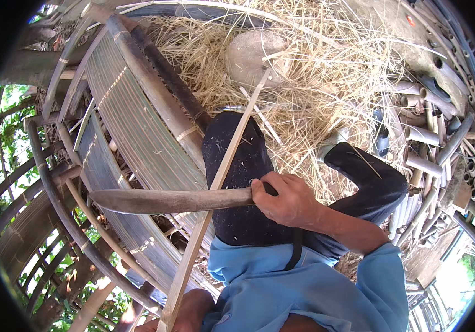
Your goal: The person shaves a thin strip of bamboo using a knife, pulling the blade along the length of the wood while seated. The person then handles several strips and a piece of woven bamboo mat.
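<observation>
My right hand (288,200) is closed around the dark handle of a machete (165,202). Its long, broad blade points left, level across my thigh. Beneath the blade a pale split bamboo strip (232,148) runs slantwise; whether the two touch I cannot tell. At the lower edge my left hand (189,311) grips the strip's near end, its fingers partly hidden. The strip passes over my dark-trousered leg, and its far end lies at a round wooden block (255,55) amid straw-like shavings.
A slatted bamboo bench (143,110) stands along my left, with a curved bamboo railing (55,182) beyond it. Thin shavings (326,72) cover the ground ahead. Cut bamboo tubes (423,135) are stacked at the right, near a dark sandal-like object (382,138).
</observation>
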`<act>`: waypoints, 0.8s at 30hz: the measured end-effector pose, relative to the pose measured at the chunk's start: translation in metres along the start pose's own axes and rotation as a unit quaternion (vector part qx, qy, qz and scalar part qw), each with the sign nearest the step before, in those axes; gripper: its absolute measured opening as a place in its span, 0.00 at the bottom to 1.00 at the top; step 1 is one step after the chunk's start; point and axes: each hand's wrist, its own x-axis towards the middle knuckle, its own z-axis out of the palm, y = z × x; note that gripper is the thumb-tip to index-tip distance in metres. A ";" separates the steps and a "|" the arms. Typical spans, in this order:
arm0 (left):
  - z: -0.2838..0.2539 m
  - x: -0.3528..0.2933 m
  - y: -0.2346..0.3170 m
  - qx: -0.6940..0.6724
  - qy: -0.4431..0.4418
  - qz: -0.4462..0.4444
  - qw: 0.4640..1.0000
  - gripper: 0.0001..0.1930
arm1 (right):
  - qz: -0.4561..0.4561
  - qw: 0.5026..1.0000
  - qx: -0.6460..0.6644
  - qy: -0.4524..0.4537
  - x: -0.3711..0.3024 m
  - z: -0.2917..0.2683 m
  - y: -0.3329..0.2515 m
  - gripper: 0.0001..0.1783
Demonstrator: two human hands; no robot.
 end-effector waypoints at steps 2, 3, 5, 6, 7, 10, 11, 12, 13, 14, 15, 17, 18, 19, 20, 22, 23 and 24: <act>0.000 0.000 0.000 0.009 0.002 -0.001 1.000 0.22 | 0.046 0.999 -0.017 -0.019 -0.006 0.014 0.021 0.10; 0.001 0.001 0.000 0.011 0.002 0.001 1.000 0.22 | 0.089 0.995 -0.035 -0.036 -0.011 0.024 0.039 0.09; 0.003 0.001 0.002 0.020 0.007 0.006 1.000 0.22 | 0.105 0.994 -0.014 -0.020 -0.026 0.039 0.080 0.09; 0.001 0.002 0.006 0.040 0.007 0.006 0.999 0.21 | 0.151 0.987 -0.019 -0.055 -0.032 0.041 0.102 0.09; -0.002 0.002 0.011 0.060 0.008 0.007 0.998 0.21 | 0.200 0.975 -0.022 -0.091 -0.042 0.044 0.119 0.10; -0.007 0.002 0.009 0.059 0.017 0.010 0.998 0.21 | 0.206 0.967 -0.124 -0.085 -0.055 0.042 0.159 0.07; -0.008 0.001 0.005 0.050 0.018 0.011 0.999 0.21 | 0.192 0.969 -0.130 -0.081 -0.047 0.042 0.160 0.07; -0.008 0.002 0.002 0.042 0.019 0.013 0.999 0.21 | 0.191 0.970 -0.132 -0.080 -0.045 0.044 0.156 0.07; -0.009 0.003 0.002 0.039 0.019 0.014 0.999 0.21 | 0.159 0.977 -0.115 -0.083 -0.047 0.046 0.147 0.07; -0.011 0.003 -0.001 0.034 0.019 0.012 0.999 0.21 | 0.132 0.983 -0.099 -0.087 -0.050 0.050 0.138 0.07; -0.012 0.004 -0.001 0.029 0.019 0.010 0.999 0.21 | 0.057 0.993 -0.092 -0.055 -0.049 0.055 0.133 0.06; -0.012 0.005 -0.002 0.026 0.019 0.007 0.999 0.21 | 0.060 0.991 -0.100 -0.067 -0.046 0.061 0.160 0.06; -0.011 0.006 -0.005 0.022 0.018 0.004 1.000 0.21 | 0.065 0.989 -0.107 -0.078 -0.045 0.064 0.179 0.06; -0.010 0.006 -0.007 0.017 0.019 -0.001 1.000 0.21 | 0.213 0.967 -0.080 -0.117 -0.045 0.065 0.205 0.09; -0.009 0.007 -0.010 0.010 0.017 0.000 1.000 0.21 | 0.214 0.967 -0.081 -0.114 -0.047 0.063 0.221 0.09; -0.009 0.010 -0.013 -0.001 0.011 0.000 1.000 0.21 | 0.359 0.910 -0.106 -0.178 -0.041 0.062 0.244 0.13; -0.012 0.011 -0.011 0.007 0.007 0.000 1.000 0.21 | 0.316 0.928 -0.105 -0.167 -0.037 0.065 0.233 0.08; -0.016 0.011 -0.014 0.009 0.009 -0.004 1.000 0.21 | 0.319 0.926 -0.102 -0.174 -0.042 0.068 0.227 0.08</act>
